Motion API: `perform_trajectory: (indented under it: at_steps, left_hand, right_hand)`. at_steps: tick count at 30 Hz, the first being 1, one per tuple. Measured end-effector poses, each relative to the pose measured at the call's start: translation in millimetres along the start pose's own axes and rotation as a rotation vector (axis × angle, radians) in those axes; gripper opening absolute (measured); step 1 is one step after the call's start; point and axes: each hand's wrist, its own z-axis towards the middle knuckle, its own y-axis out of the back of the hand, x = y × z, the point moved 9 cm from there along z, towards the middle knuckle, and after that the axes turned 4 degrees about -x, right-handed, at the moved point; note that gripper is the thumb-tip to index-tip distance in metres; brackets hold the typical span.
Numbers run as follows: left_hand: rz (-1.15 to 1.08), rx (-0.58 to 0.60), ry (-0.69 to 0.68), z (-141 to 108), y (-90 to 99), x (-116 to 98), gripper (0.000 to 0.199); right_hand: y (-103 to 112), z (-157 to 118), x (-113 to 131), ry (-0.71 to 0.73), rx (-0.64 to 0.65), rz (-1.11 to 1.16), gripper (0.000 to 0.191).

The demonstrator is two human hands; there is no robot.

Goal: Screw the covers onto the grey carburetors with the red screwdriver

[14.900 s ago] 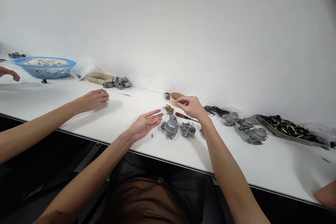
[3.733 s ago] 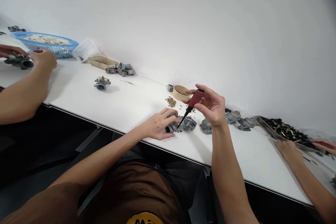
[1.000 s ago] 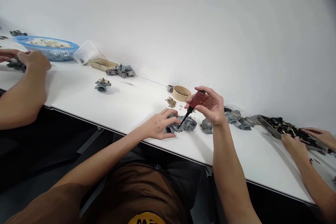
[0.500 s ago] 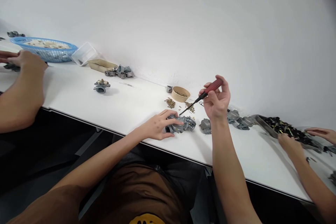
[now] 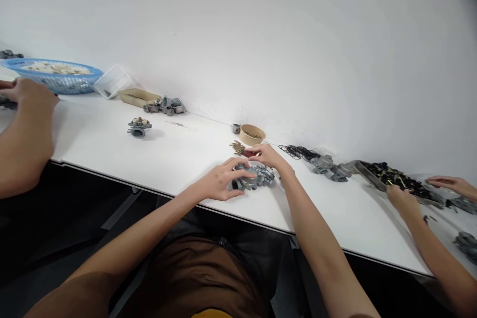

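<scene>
My left hand (image 5: 222, 179) curls its fingers and thumb round a grey metal carburetor (image 5: 250, 182) lying near the table's front edge. More grey carburetor parts sit against its right side. Just above them, my right hand (image 5: 269, 155) is closed on a screwdriver (image 5: 249, 153). Only part of its red handle shows; the shaft and tip are hidden. A small heap of brass pieces (image 5: 237, 147) lies by the screwdriver, and behind it stands a round tan bowl (image 5: 252, 136) with more small pieces inside.
Black cords (image 5: 298, 152) and two carburetors (image 5: 331, 168) lie to the right, before a metal tray (image 5: 367, 175) of black parts with another person's hands (image 5: 406, 203) at it. Leftward are a lone carburetor (image 5: 139, 127), a tan tray (image 5: 130, 97) and a blue basket (image 5: 70, 84).
My right hand has come down and to the left with the screwdriver, from above the carburetor to beside the brass heap. My left hand stays on the carburetor. The view has shifted slightly.
</scene>
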Motion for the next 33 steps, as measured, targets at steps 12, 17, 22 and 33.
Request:
perform_trajectory:
  at_steps: [12, 17, 22, 33]
  left_hand:
    - [-0.025, 0.006, 0.013, 1.3, 1.4, -0.9, 0.047]
    - [-0.044, -0.018, -0.001, -1.1, 2.3, -0.7, 0.049]
    - [-0.066, -0.086, 0.015, -7.8, 7.7, 7.0, 0.049]
    - [-0.157, -0.118, -0.042, -8.2, 13.9, -1.5, 0.034]
  right_hand:
    - [28.1, -8.6, 7.6, -0.040, -0.053, 0.062, 0.037]
    - [23.4, -47.1, 69.9, 0.139, 0.249, 0.263, 0.091]
    - [-9.0, -67.3, 100.4, 0.288, 0.229, 0.108, 0.096]
    - [-25.5, -64.8, 85.4, 0.249, 0.092, 0.096, 0.096]
